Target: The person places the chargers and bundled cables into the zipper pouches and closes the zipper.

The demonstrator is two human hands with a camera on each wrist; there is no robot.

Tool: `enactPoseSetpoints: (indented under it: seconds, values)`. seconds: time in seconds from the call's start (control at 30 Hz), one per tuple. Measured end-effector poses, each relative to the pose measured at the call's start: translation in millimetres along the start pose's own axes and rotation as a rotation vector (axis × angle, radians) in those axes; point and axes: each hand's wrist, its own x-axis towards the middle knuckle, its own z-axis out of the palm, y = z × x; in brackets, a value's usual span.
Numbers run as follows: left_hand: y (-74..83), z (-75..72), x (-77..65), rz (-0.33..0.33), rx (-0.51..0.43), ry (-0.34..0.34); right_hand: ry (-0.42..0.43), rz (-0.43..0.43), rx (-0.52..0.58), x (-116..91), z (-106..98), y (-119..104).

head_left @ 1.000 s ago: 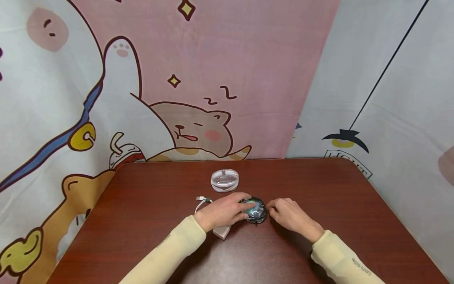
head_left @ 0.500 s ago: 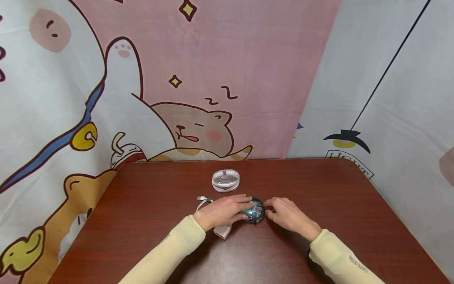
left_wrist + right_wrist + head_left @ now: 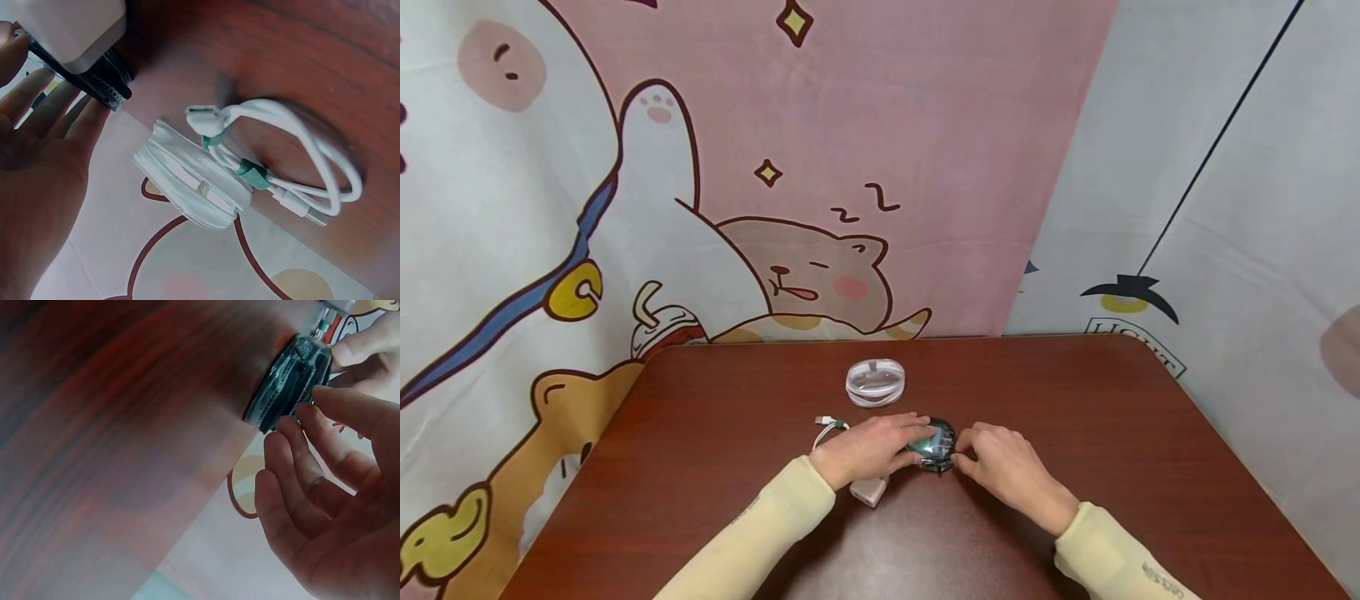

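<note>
A small round zip case (image 3: 942, 435), black-edged with a clear glossy top, lies on the table between my hands. My left hand (image 3: 874, 450) holds it from the left, fingers over its top and thumb at the near side. From the right, my right hand (image 3: 1006, 468) pinches at its rim with thumb and forefinger. In the right wrist view the right hand (image 3: 337, 481) has its other fingers bent beside the dark case (image 3: 290, 381). The zip pull is hidden by the fingertips. A pale pink charger block (image 3: 869, 491) lies just below my left wrist.
A second round case, clear with white edging (image 3: 876, 384), stands farther back. A coiled white USB cable (image 3: 294, 150) with green ties lies left of my left hand, partly hidden in the head view. The brown table (image 3: 737, 383) ends at a cartoon-print cloth (image 3: 970, 167).
My right hand has shifted slightly left, its thumb and forefinger now closer along the dark case's right rim. The case has slid a little left. My left hand stays on it.
</note>
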Motion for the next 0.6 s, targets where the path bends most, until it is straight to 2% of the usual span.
enactPoseSetpoints:
  seconds: [0.37,0.6]
  values:
    - [-1.2,0.3,2.4,-0.016,-0.037,-0.013,-0.012,-0.127,-0.047,-1,10,-8]
    - [-2.1,-2.8,3.7,-0.053,-0.067,-0.038,0.025,-0.115,-0.121,3,16,-16]
